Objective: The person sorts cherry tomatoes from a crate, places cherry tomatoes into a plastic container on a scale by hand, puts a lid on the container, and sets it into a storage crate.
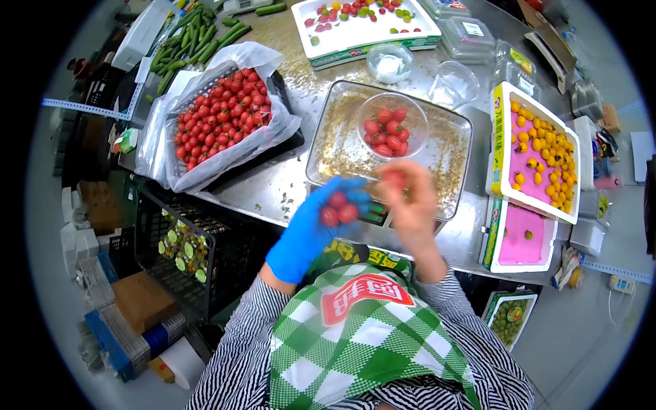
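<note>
My left hand (301, 232), in a blue glove, is curled round several red cherry tomatoes (330, 216) in front of the metal scale tray (447, 126). Close beside it, my bare right hand (417, 208) pinches one red cherry tomato (394, 180) between its fingertips; motion blurs it a little. On the tray stands a clear round plastic bowl (422, 137) with several cherry tomatoes (387, 130) in it, just beyond both hands. To the left, a black crate lined with white plastic (179, 174) holds a heap of red cherry tomatoes (222, 116).
Yellow tomatoes lie in a white box (502, 137) on the right, by a pink-lined box (523, 239). Farther back are a box of mixed tomatoes (369, 44), clear bowls (389, 63), clamshell packs (468, 37) and cucumbers (198, 41). A black basket (212, 273) stands below left.
</note>
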A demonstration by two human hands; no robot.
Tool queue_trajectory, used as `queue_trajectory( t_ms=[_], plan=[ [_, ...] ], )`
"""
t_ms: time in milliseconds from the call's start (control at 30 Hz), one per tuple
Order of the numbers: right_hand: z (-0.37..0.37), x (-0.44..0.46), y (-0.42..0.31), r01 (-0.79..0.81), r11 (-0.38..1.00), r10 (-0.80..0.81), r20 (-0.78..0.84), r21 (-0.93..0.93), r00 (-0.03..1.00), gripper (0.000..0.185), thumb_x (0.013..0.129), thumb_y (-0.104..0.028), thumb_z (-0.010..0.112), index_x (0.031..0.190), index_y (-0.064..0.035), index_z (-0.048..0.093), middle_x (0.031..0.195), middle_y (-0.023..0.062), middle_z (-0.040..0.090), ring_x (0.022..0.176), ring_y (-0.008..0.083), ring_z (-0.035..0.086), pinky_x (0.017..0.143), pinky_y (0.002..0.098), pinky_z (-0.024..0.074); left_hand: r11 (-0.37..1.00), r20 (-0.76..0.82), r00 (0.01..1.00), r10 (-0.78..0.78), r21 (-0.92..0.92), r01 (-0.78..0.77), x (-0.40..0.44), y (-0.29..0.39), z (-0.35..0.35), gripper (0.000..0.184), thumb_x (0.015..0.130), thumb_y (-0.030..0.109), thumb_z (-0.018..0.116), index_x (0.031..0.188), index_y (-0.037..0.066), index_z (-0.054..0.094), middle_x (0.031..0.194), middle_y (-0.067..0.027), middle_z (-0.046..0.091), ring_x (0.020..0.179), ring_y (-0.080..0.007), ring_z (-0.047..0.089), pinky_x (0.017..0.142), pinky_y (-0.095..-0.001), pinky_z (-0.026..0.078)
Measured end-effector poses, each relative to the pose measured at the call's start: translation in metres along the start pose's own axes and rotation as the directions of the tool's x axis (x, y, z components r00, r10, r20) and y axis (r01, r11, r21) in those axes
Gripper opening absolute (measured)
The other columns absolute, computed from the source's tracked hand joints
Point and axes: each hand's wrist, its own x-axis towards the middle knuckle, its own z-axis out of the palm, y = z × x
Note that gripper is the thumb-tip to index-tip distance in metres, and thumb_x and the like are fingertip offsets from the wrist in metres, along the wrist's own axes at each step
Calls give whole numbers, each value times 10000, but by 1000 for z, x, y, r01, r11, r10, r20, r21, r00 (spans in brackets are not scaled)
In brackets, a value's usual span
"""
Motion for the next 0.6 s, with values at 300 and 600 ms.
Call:
queue_trajectory(
  t_ms=[300, 600],
  plan=[
    [-18, 35, 1, -161, 932, 79, -251, -325, 965, 427, 845, -176, 635, 1220, -5, 523, 1085, 177, 573, 837, 205, 581, 677, 338, 472, 997, 18, 999, -46, -58, 47, 3, 1, -10, 476, 936, 393, 508, 1237, 26, 525, 1034, -113, 606, 890, -194, 619, 635, -282, 539],
    [-22, 49, 36, -453, 891, 452, 38, 29, 891, 412, 882, -39, 413, 1275, 79, 444, 1100, 203, 576, 531, 136, 594, 453, 262, 478, 998, -140, 990, 11, -63, -20, 6, 8, -21, 453, 924, 355, 515, 1233, 25, 536, 1010, -109, 612, 890, -200, 614, 607, -271, 515]
  ],
)
